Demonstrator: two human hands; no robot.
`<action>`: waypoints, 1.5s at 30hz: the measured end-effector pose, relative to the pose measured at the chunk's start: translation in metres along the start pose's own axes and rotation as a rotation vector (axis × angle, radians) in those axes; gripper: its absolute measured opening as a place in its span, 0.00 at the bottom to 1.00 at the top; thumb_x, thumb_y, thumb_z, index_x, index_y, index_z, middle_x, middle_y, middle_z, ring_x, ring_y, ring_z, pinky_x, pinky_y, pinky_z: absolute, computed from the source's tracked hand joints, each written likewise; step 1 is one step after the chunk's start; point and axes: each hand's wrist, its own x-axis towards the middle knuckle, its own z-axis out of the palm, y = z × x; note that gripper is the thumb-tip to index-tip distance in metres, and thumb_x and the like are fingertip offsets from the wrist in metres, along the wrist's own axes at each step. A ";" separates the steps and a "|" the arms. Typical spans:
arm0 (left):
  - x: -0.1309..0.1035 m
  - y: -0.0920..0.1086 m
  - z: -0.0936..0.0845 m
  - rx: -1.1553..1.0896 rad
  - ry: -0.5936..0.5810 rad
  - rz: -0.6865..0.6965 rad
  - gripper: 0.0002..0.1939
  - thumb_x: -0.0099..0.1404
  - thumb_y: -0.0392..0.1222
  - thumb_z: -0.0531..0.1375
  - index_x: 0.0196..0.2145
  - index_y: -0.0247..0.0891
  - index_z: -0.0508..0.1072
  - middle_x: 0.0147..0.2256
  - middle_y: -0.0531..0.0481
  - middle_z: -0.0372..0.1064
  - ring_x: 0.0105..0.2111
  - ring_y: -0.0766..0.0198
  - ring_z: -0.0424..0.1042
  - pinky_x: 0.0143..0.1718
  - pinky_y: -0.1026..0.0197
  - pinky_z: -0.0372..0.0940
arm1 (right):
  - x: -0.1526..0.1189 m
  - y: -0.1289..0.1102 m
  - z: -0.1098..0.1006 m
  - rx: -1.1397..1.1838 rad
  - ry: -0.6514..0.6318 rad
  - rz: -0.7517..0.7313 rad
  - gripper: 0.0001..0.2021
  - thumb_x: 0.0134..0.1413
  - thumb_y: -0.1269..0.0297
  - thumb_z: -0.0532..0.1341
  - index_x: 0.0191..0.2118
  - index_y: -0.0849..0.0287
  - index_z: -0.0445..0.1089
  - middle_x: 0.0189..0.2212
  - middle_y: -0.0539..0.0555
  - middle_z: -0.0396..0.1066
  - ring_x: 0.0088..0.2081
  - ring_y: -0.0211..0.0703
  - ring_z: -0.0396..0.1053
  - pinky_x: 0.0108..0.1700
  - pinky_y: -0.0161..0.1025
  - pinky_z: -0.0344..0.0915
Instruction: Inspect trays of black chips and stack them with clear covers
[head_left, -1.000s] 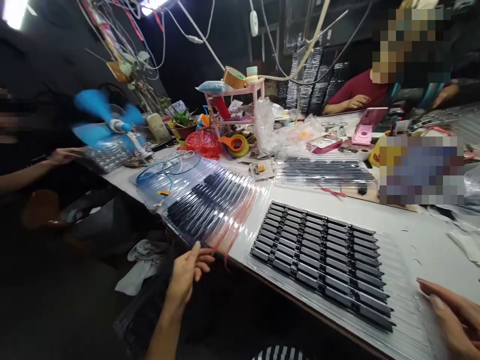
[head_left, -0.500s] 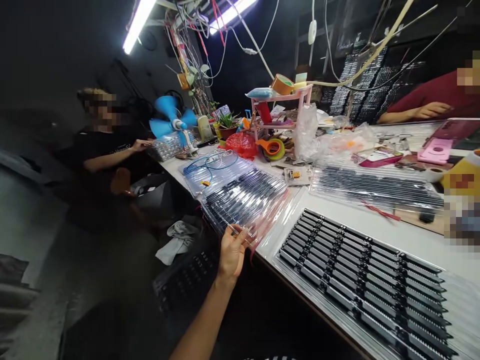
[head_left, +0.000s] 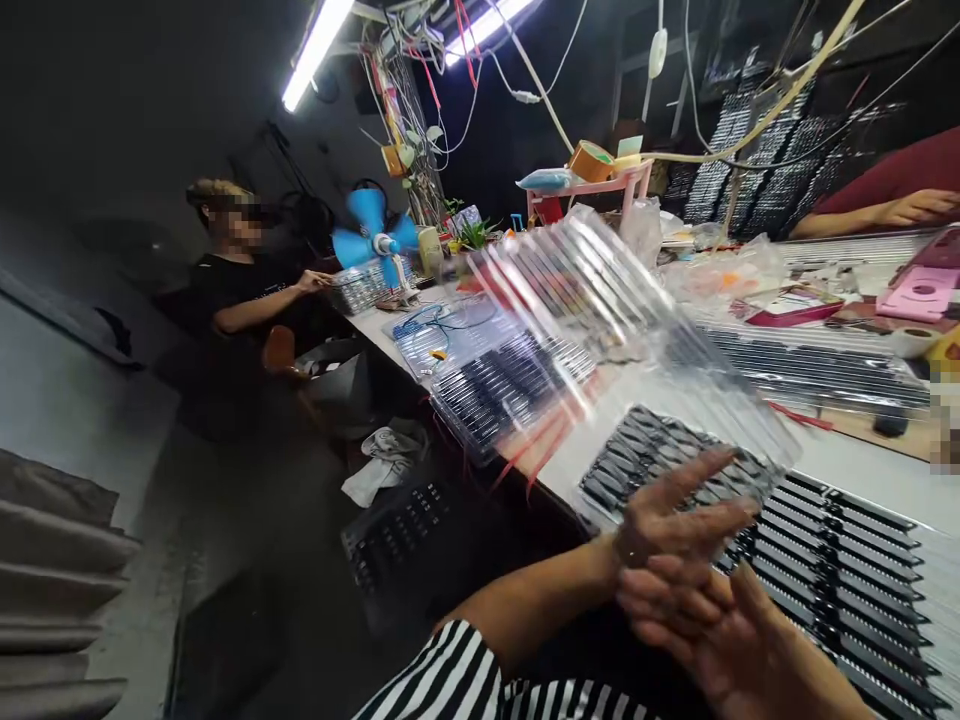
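My left hand [head_left: 679, 515] reaches across to the right with its fingers stretched apart, blurred by motion. Just beyond it a clear ribbed plastic tray [head_left: 592, 275] is tilted up in the air over the table; whether my fingers touch it, I cannot tell. Below my left hand, my right hand [head_left: 705, 625] is open, palm showing and thumb raised. Under and beside both hands lie rows of black toothed strips [head_left: 825, 560] in a tray, partly hidden by the hands and the clear plastic.
A stack of filled clear trays [head_left: 495, 390] lies to the left on the white table [head_left: 559, 465]. Behind are a blue fan [head_left: 379, 240], a pink rack [head_left: 634, 185] and another tray of dark strips [head_left: 810, 365]. A co-worker [head_left: 247, 280] sits far left; another person's hand [head_left: 926, 207] shows at right.
The clear tray has risen from the left stack and swung right, over the black strips. My left hand has moved right from that stack and spread its fingers. My right hand has come into view.
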 end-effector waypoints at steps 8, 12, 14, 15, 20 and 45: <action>0.040 -0.015 -0.063 0.176 0.020 -0.081 0.22 0.63 0.46 0.56 0.50 0.28 0.71 0.56 0.34 0.64 0.61 0.48 0.55 0.61 0.43 0.47 | -0.026 -0.058 -0.040 0.041 0.663 -0.757 0.09 0.48 0.70 0.64 0.37 0.51 0.72 0.36 0.52 0.77 0.32 0.39 0.76 0.32 0.30 0.73; 0.041 -0.053 -0.125 0.084 0.142 -0.360 0.23 0.65 0.49 0.53 0.49 0.30 0.70 0.48 0.31 0.70 0.49 0.48 0.71 0.52 0.41 0.61 | -0.052 -0.065 -0.072 -0.068 0.803 -0.767 0.24 0.38 0.66 0.69 0.46 0.52 0.69 0.26 0.52 0.76 0.26 0.44 0.75 0.30 0.35 0.74; 0.037 -0.064 -0.141 0.064 0.141 -0.445 0.23 0.65 0.51 0.53 0.49 0.30 0.70 0.46 0.32 0.72 0.46 0.52 0.73 0.51 0.43 0.64 | -0.060 -0.060 -0.081 -0.139 0.842 -0.682 0.30 0.34 0.63 0.72 0.48 0.52 0.67 0.27 0.53 0.76 0.27 0.48 0.76 0.30 0.38 0.75; 0.035 -0.068 -0.144 0.060 0.125 -0.476 0.23 0.65 0.51 0.53 0.49 0.30 0.70 0.46 0.33 0.73 0.45 0.53 0.74 0.50 0.45 0.64 | -0.063 -0.056 -0.085 -0.179 0.855 -0.621 0.32 0.33 0.62 0.73 0.49 0.53 0.66 0.28 0.54 0.77 0.28 0.49 0.76 0.31 0.39 0.75; 0.029 -0.073 -0.126 0.125 -0.058 -0.541 0.23 0.62 0.52 0.56 0.47 0.32 0.73 0.47 0.37 0.73 0.48 0.54 0.72 0.51 0.50 0.64 | -0.081 -0.046 -0.109 -0.319 0.913 -0.362 0.42 0.31 0.56 0.73 0.57 0.53 0.61 0.28 0.54 0.77 0.28 0.52 0.76 0.30 0.40 0.75; 0.038 -0.066 -0.079 0.902 -0.660 -0.286 0.30 0.67 0.49 0.45 0.59 0.24 0.60 0.59 0.33 0.60 0.60 0.51 0.58 0.60 0.47 0.52 | -0.043 -0.061 -0.164 -2.173 0.938 -0.181 0.32 0.42 0.84 0.49 0.57 0.74 0.61 0.58 0.73 0.59 0.54 0.58 0.65 0.51 0.52 0.66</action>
